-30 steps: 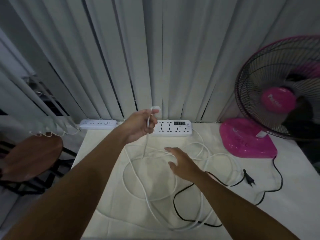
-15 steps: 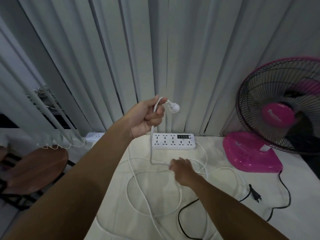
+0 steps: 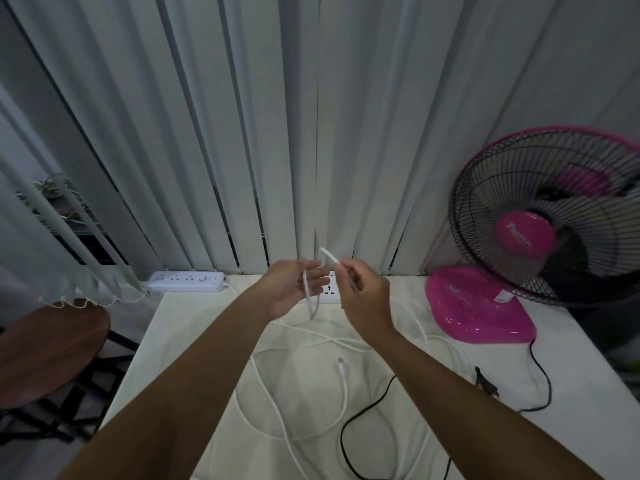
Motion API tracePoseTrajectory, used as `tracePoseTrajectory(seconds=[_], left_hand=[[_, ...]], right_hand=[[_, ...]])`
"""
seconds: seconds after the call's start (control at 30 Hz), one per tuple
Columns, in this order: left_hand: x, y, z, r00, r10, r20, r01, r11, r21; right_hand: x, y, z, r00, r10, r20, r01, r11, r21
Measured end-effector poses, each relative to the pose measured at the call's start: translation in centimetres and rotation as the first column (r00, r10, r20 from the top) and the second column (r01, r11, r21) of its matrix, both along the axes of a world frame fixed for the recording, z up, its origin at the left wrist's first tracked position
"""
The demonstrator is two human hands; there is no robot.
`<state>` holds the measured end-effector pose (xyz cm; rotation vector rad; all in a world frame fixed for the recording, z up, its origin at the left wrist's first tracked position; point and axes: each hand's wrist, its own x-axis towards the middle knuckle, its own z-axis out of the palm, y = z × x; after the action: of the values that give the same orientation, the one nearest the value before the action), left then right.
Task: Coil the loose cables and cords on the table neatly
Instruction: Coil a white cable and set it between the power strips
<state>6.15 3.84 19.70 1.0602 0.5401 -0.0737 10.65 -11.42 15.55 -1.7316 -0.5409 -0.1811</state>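
Note:
A long white cable (image 3: 277, 407) lies in loose loops on the pale table (image 3: 166, 358). My left hand (image 3: 294, 285) holds a short loop of it above the table, the strand hanging down past my fingers. My right hand (image 3: 363, 292) pinches the same cable just to the right, where it bends upward between both hands. A white plug end (image 3: 341, 364) lies on the table below. A black cord (image 3: 367, 410) with a black plug (image 3: 485, 381) runs from the fan. A white power strip (image 3: 329, 292) sits mostly hidden behind my hands.
A pink fan (image 3: 526, 237) stands at the right on its pink base (image 3: 478, 306). A second white power strip (image 3: 187, 281) lies at the table's back left corner. Vertical blinds (image 3: 277, 133) hang behind. A round wooden stool (image 3: 48, 348) stands left of the table.
My right hand rose from the table and now pinches the white cable beside my left hand. The plug end no longer sticks out of my left hand.

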Motion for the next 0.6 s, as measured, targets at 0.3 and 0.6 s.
tracePoseTrajectory(seconds=[0.3,0.6], left_hand=[[0.6,0.1,-0.3,0.991,0.130,-0.039,-0.135,0.966,-0.222],[-1.0,1.5,1.1,0.999,0.047,0.019,-0.040,0.960,-0.279]], right_hand=[[-1.7,-1.6,-3.8,0.942,0.286,0.175,-0.215,0.916,-0.338],[0.6,-8.7,-9.1,0.996,0.055,0.074,0.053,0.318,-0.946]])
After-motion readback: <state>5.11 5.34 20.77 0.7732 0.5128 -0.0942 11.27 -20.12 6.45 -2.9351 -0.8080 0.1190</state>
